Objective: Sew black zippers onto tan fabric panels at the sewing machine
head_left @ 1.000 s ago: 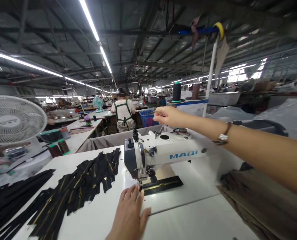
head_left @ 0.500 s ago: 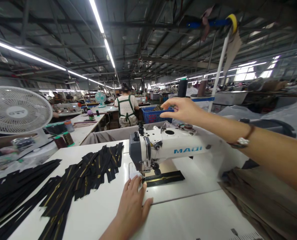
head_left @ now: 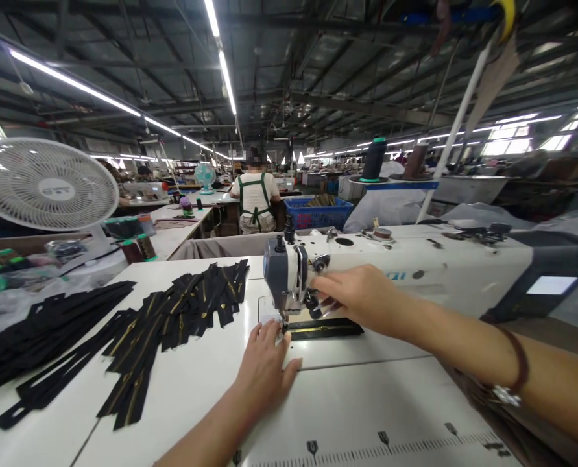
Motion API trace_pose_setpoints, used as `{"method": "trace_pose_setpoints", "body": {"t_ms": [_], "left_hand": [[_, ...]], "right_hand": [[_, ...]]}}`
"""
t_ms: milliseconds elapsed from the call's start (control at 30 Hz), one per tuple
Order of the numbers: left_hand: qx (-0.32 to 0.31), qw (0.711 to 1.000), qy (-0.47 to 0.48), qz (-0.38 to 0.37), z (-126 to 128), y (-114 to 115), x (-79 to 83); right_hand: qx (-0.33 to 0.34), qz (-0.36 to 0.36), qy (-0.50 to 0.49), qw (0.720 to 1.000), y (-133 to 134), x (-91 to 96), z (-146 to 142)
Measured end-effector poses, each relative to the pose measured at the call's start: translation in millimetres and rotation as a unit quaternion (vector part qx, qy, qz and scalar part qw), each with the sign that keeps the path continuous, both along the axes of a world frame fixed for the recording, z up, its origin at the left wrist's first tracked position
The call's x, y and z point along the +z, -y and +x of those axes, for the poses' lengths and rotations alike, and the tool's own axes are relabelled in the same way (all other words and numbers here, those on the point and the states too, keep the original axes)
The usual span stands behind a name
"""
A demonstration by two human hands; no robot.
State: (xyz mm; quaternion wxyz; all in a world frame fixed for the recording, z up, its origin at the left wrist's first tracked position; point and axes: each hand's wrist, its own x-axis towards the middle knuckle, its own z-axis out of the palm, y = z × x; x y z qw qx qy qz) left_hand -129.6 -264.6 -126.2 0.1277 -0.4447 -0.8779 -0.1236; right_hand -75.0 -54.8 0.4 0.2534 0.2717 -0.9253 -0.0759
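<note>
A white sewing machine (head_left: 415, 259) stands on the white table (head_left: 366, 415). Under its needle lies a black zipper strip with gold teeth (head_left: 325, 329). My left hand (head_left: 264, 366) rests flat on the table just left of the needle, fingers stretched toward the presser foot. My right hand (head_left: 361, 295) is at the front of the machine head, fingers curled near the black knobs by the needle bar; whether it holds anything I cannot make out. A bracelet sits on my right wrist.
A heap of black zipper strips (head_left: 172, 318) covers the table's left half. A white fan (head_left: 45, 185) stands at far left. Thread cones (head_left: 373, 159) sit on a stand behind the machine. A person in a green apron (head_left: 255, 201) works ahead, beside a blue basket (head_left: 318, 214).
My right hand came down from above the machine's top to the front of the head near the needle. My left hand stayed by the presser foot. The view tilted down.
</note>
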Motion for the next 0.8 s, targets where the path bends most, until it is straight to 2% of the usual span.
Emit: {"method": "trace_pose_setpoints", "body": {"t_ms": [200,400,600,800], "left_hand": [[-0.004,1.0,0.003,0.016,0,0,-1.0],[-0.005,1.0,0.013,0.015,0,0,-2.3],[-0.008,1.0,0.018,0.014,0,-1,-1.2],[-0.013,0.999,0.012,0.034,0,0,-2.6]], "right_hand": [[-0.011,0.037,-0.033,0.999,6,3.4,-4],[0.007,0.102,-0.066,0.993,9,-2.9,-8],[0.013,0.098,-0.145,0.984,8,-8.9,-12],[0.012,0.072,-0.135,0.988,11,-4.4,4]]}}
